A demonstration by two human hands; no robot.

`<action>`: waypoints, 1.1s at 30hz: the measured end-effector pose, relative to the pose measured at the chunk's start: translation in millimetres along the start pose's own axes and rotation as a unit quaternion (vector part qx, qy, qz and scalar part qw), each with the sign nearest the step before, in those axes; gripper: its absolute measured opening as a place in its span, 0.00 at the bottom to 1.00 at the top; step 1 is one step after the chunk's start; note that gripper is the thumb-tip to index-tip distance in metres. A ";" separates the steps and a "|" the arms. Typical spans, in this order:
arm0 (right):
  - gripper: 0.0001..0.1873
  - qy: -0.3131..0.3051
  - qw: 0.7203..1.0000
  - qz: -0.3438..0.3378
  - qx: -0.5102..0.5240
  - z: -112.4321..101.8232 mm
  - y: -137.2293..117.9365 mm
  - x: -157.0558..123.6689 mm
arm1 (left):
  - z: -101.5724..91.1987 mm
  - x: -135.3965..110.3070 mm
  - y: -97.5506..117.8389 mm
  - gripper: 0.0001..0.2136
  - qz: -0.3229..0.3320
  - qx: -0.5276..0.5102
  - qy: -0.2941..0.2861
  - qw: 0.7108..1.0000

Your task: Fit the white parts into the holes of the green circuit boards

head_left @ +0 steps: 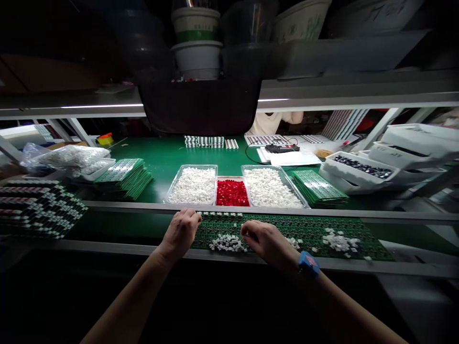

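1. Fingers (pixel 194 218) of the left hand (pixel 181 233) curl inward with their tips close together, at the left end of the green circuit board (pixel 304 224), beside a row of white caps (pixel 224 214); I cannot tell whether they pinch one
2. On the right hand (pixel 265 239) the fingers are bent too, pointing left over the board; what they pinch, if anything, is hidden; a blue band (pixel 309 263) circles the wrist
3. Between the hands sits a loose white heap (pixel 227 242), and a second heap (pixel 340 240) lies on the board farther right
4. Long and flat, the board lies between a back rail (pixel 125 206) and a front rail (pixel 143 248), both grey metal
5. Beyond the back rail, a left tray (pixel 167 198) and a right tray (pixel 304 203) hold white bits, with red bits (pixel 232 192) between them
6. Around these spreads a glossy green tabletop (pixel 161 153), with board stacks on the left (pixel 124 177) and right (pixel 319 186)
7. Plastic bags (pixel 79 160) lie at far left, white bins (pixel 419 138) pile up at far right
8. Farther back, a person in a light shirt (pixel 267 124) is partly visible under a dim shelf (pixel 322 91) loaded with tubs (pixel 197 57)
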State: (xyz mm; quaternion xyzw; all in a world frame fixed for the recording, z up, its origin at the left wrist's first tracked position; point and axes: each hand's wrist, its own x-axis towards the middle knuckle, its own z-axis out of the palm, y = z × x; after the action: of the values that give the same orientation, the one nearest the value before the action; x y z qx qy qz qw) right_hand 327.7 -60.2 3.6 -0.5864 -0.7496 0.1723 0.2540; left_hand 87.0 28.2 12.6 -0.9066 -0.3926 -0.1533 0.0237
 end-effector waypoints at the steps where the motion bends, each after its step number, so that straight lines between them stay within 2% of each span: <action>1: 0.05 -0.002 1.000 0.001 0.006 0.2 -0.6 0.5 | -0.7 0.1 0.2 0.07 0.005 0.002 -0.006 1.000; 5: 0.04 0.005 1.000 0.012 0.014 -0.2 -3.8 2.4 | -2.5 1.3 -0.7 0.07 0.016 0.016 -0.017 1.000; 12: 0.09 0.021 0.999 -0.018 0.040 -0.2 -7.6 4.9 | -3.2 0.4 0.0 0.06 0.019 -0.011 -0.014 1.000; 15: 0.09 0.035 0.998 -0.003 0.051 2.4 -6.6 6.8 | -4.3 -9.4 9.9 0.06 0.015 -0.073 -0.004 0.997; 20: 0.08 0.043 0.997 0.013 0.060 4.5 -8.4 13.1 | 2.0 -31.5 25.6 0.04 -0.013 -0.184 -0.025 0.983; 25: 0.06 0.052 0.999 -0.002 -0.010 8.3 -12.0 26.0 | 10.3 -37.4 28.2 0.05 -0.059 -0.231 -0.025 0.971; 29: 0.07 0.032 0.998 -0.009 -0.060 15.5 -13.9 36.0 | 8.6 -36.5 30.8 0.05 -0.072 -0.255 -0.031 0.964; 33: 0.07 0.010 0.994 -0.002 -0.113 18.6 -18.4 40.5 | 6.3 -39.1 31.8 0.05 -0.092 -0.267 0.002 0.959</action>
State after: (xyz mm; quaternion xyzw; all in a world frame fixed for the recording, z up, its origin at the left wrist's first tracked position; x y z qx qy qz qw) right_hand 294.9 -25.0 5.9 -0.6111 -0.7632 0.0801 0.1939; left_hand 86.3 -20.3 -2.5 -0.8398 -0.4189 -0.2554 -0.2326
